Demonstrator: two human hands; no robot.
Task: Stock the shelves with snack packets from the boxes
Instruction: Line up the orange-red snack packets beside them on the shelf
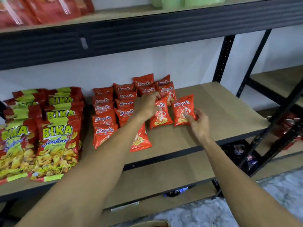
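Shelf [221,102] holds orange packets [103,119] (stacked rows); left hand [147,104] pinches middle packet [161,119]; right hand [200,122] grips rightmost packet [182,108].

Single head-worn view: forward and slightly downward, close onto middle shelf [221,112], front edge nearest the camera.

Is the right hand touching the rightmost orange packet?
Touching. Head view: the right hand pinches the rightmost orange packet at its lower right corner.
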